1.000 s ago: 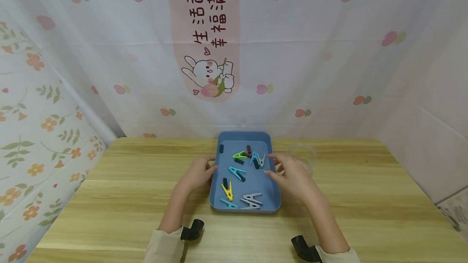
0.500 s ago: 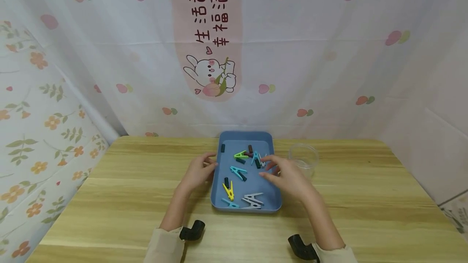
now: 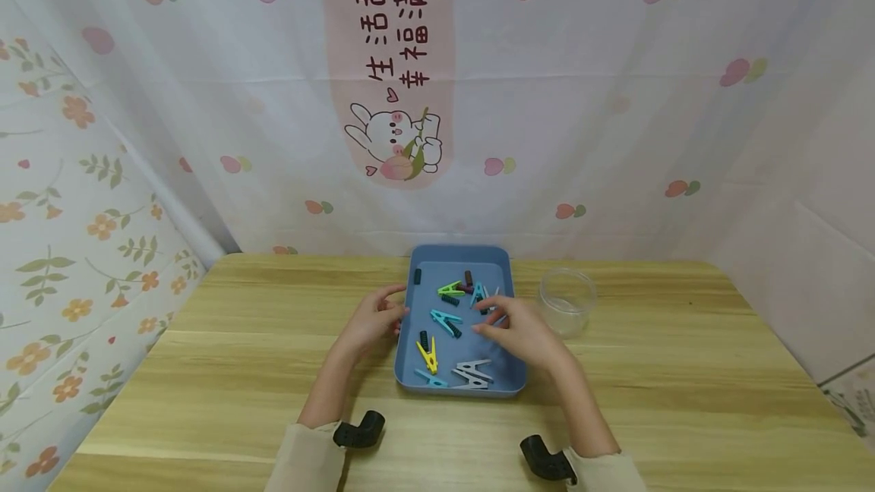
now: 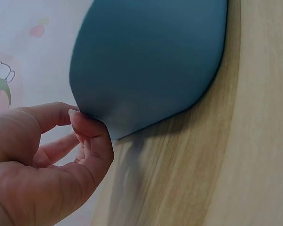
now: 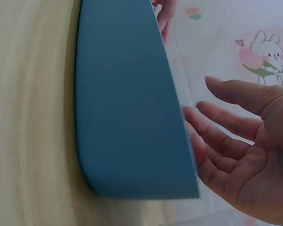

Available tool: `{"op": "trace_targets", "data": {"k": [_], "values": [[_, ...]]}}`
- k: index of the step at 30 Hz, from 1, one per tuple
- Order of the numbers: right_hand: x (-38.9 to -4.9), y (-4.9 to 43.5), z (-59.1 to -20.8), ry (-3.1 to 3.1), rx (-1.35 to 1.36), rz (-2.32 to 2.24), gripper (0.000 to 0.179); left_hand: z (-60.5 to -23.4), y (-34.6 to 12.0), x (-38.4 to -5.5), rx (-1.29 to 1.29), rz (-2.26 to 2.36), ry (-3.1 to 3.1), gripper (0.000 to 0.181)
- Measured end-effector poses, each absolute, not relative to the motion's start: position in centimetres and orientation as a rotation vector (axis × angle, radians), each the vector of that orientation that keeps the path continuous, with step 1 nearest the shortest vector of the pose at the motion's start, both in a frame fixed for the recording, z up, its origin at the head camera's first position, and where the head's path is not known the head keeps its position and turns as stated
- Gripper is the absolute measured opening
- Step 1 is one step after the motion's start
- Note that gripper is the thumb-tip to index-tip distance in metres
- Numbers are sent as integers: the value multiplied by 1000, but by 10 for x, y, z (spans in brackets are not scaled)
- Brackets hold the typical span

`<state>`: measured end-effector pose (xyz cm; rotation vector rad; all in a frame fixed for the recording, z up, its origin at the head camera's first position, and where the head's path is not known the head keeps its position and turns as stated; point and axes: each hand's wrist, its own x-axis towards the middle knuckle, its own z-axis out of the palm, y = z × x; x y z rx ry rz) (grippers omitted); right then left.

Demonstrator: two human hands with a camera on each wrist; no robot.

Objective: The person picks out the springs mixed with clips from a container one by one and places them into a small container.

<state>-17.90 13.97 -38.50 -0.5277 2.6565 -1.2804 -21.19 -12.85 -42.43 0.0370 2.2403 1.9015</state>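
Observation:
A blue tray (image 3: 492, 340) holds several clothespins and small dark springs. My left hand (image 3: 372, 321) is at the tray's left side, thumb and fingers pinching its rim; the left wrist view shows the fingertips on the tray's edge. Over the tray's right part hovers my right hand (image 3: 522, 329), thumb and fingers apart, nothing seen between them. Near its fingertips lie a blue clothespin (image 3: 478, 293) and a grey one, mostly hidden by the fingers. A light-blue clothespin (image 3: 446, 319), a yellow one (image 3: 428, 355), a green one (image 3: 450, 289) and grey ones (image 3: 473, 374) lie around.
A clear round container (image 3: 567, 302) stands on the wooden table (image 3: 683, 370), right of the tray and close to my right hand. Behind the table hangs a patterned white curtain (image 3: 601, 135).
My right hand has moved left from the tray's right rim to over its inside, now covering part of the grey clothespin. The left hand and the tray stay about where they were.

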Motion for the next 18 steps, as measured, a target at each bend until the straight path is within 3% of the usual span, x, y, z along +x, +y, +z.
{"op": "trace_targets", "data": {"k": [18], "values": [[-193,120,-407,2530,-454,-1430,28,-427,-133,-212,-1,1899,2155,58]]}}
